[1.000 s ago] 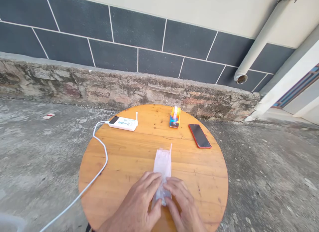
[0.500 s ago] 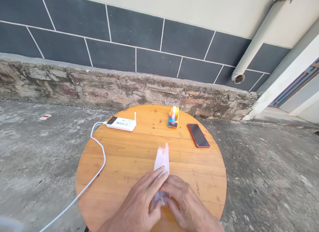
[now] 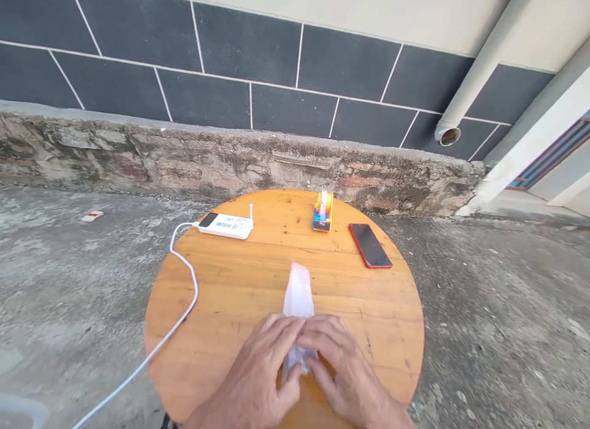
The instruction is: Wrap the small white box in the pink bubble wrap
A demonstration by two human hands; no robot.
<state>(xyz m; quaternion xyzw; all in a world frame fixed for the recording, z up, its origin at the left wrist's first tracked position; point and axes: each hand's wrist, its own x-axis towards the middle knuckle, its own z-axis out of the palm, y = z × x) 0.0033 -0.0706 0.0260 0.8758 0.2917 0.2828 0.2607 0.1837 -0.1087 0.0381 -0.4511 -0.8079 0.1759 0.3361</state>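
Observation:
A thin translucent white plastic bag (image 3: 298, 294) lies on the round wooden table (image 3: 221, 294), its far end pointing away from me. My left hand (image 3: 260, 370) and my right hand (image 3: 343, 370) meet over the bag's near end, fingers pinched together on the crumpled plastic (image 3: 295, 357). Both hands rest near the table's front edge. What, if anything, is inside the bag is hidden by the fingers.
At the table's back lie a white power strip (image 3: 225, 225) with a white cable (image 3: 182, 281) trailing off the left edge, an orange and blue tape dispenser (image 3: 323, 211), and a red-edged phone (image 3: 370, 245). Rough concrete floor surrounds the table; a stone ledge, tiled wall and drainpipe (image 3: 465, 91) stand behind.
The bag's far end has gone from raised and pointed to lying flatter and shorter on the table. My fingers have shifted slightly on the near end; the camera has tilted a little.

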